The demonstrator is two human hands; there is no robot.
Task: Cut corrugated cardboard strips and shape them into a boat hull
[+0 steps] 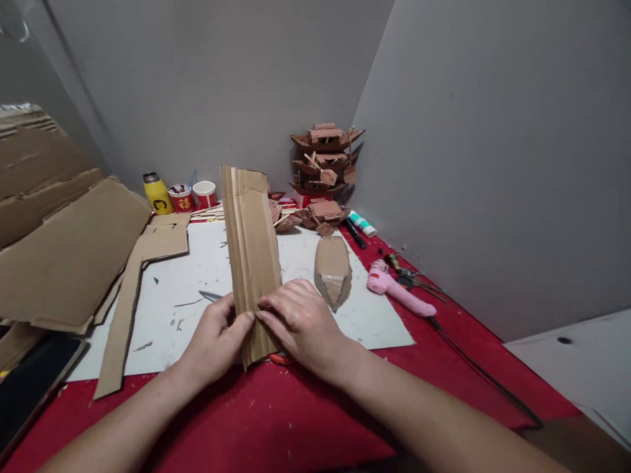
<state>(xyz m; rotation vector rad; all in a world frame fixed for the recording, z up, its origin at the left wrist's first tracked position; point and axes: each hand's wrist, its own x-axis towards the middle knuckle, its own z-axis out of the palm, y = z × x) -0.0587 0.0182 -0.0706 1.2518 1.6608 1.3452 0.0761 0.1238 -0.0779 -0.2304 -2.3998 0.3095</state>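
A long strip of brown cardboard (254, 243) with lengthwise creases stands tilted up between my hands. My left hand (213, 336) grips its left edge, thumb on the near face. My right hand (305, 325) closes on the right side, and the two thumbs almost meet near the strip's lower end. Behind the strip lies a pair of scissors; one metal blade (211, 295) shows at the left and an orange-red handle (282, 359) at the bottom, the middle hidden. To the right, a small boat-shaped cardboard piece (334, 269) rests on the white sheet (382, 332).
Large cardboard pieces (64, 263) are heaped at the left. Several finished model boats (326, 138) stand stacked at the back. A pink glue gun (399, 292) with a black cord lies right. Paper cups (204, 194) and a yellow bottle (158, 196) stand at the back left.
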